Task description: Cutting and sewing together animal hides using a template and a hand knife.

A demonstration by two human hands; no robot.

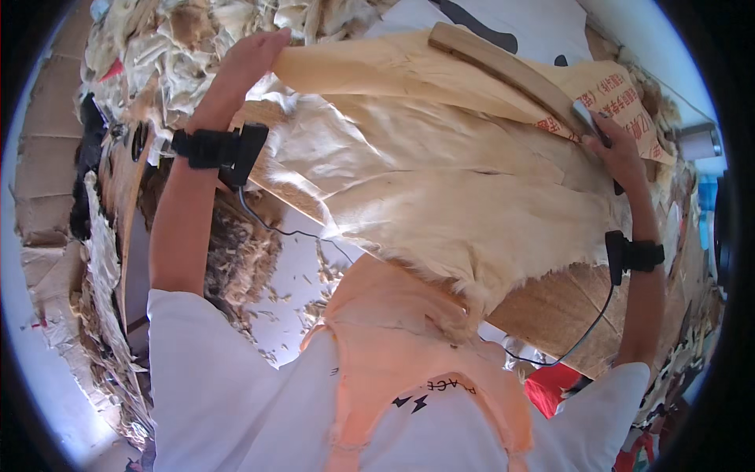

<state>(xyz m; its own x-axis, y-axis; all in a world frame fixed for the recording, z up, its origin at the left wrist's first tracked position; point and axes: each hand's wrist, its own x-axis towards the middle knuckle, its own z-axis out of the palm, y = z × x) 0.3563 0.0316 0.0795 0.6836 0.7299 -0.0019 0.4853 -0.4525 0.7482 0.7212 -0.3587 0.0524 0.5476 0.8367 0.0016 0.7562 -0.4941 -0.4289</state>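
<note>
A pale hide (425,189) with fur along its edges lies spread over a brown board (570,315) in front of me. Across its far side stretches a tan paper sheet (354,67), bearing red print at the right. My left hand (255,63) is closed at the sheet's left end, its fingertips partly hidden. A flat wooden strip (503,71) rests aslant on the paper. At the strip's right end, my right hand (620,153) grips a short silver-and-dark tool (590,122); its exact kind is unclear. Black straps with small devices circle both wrists.
Heaps of pale hides and fur (177,35) crowd the far left. Brown fur (240,259) and loose tufts lie below the board's left side. Cardboard (51,204) lines the left edge. Something red (550,389) shows at lower right. Thin cables hang from both wrist devices.
</note>
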